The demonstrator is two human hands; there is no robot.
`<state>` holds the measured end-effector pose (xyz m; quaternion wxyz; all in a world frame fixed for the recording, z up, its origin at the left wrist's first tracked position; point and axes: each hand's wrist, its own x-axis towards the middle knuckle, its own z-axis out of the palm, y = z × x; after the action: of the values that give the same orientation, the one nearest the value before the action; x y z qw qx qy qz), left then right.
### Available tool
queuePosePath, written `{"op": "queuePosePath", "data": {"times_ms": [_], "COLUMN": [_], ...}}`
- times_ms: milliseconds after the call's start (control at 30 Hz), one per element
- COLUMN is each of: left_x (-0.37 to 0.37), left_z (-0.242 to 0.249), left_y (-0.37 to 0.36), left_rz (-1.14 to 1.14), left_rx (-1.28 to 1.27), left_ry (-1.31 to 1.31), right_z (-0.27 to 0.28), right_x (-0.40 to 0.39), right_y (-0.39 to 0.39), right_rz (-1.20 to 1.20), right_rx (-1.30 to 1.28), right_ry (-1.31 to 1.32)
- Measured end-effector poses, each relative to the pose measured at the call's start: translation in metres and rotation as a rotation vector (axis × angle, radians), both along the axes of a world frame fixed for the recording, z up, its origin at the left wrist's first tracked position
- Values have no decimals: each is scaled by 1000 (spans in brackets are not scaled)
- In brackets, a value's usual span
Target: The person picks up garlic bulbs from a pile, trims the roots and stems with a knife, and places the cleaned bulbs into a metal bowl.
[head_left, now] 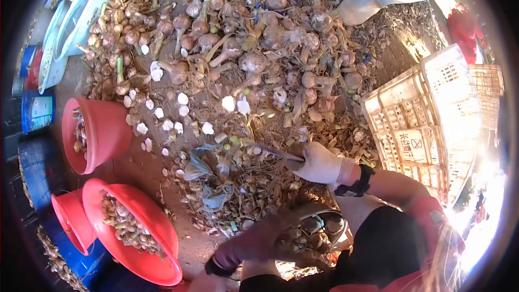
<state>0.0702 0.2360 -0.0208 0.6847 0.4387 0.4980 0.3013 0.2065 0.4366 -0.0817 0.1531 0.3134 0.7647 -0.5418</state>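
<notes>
My right hand point(316, 165), in a pale glove with a dark band at the wrist, is closed around a thin knife point(278, 153) whose blade points left over the pile. My left hand point(254, 240), in a dark glove, is smeared by motion beside a container of garlic bulbs point(316, 232) at my lap; its fingers cannot be made out. Beyond both hands lies a heap of garlic point(254, 62) with stems and dry leaves. Loose white pieces point(207, 128) are scattered on the ground left of the heap.
A red basin point(172, 240) holds garlic at the lower left, beside a small red bucket point(70, 221). A pink bucket point(111, 130) lies tilted above them. Light blue basins point(81, 19) stand upper left. A plastic crate point(421, 124) is at right; another person's gloved arm point(378, 0) reaches in.
</notes>
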Motion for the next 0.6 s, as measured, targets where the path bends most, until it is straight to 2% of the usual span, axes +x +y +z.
{"op": "queuePosePath", "data": {"times_ms": [33,67,100,133,167,200,300,367,433,500,533,567,600], "left_x": [-14,-30,-51,-80,-108,-129,-185,-223,-235,-235,-247,-256,-258], "left_z": [-7,-25,-42,-48,-48,-45,-65,-90,-107,-109,-122,-128,-130], "left_y": [10,18,29,53,81,106,161,184,191,191,186,177,161], "left_rz": [-39,79,199,224,223,176,114,60,7,-150,23,22,203], "left_rx": [49,149,254,298,145,206,410,703,720,-12,-136,-133,-123], "left_ry": [204,565,927,1109,1155,1365,1874,2149,2245,2102,1990,1998,1859], "right_z": [8,-8,-9,-6,-2,16,-3,-3,-3,-2,-1,0,1], "right_x": [-5,0,1,1,-1,-5,5,8,9,10,8,5,5], "right_y": [3,4,7,11,18,24,31,38,47,54,56,58,57], "right_rz": [-49,-111,-118,-122,-123,-221,-196,-178,-158,-118,-119,-165,-212], "right_rx": [-30,47,41,7,-23,-249,-116,-96,-65,18,19,12,0], "right_ry": [-33,154,154,153,152,34,87,79,81,130,137,167,192]}}
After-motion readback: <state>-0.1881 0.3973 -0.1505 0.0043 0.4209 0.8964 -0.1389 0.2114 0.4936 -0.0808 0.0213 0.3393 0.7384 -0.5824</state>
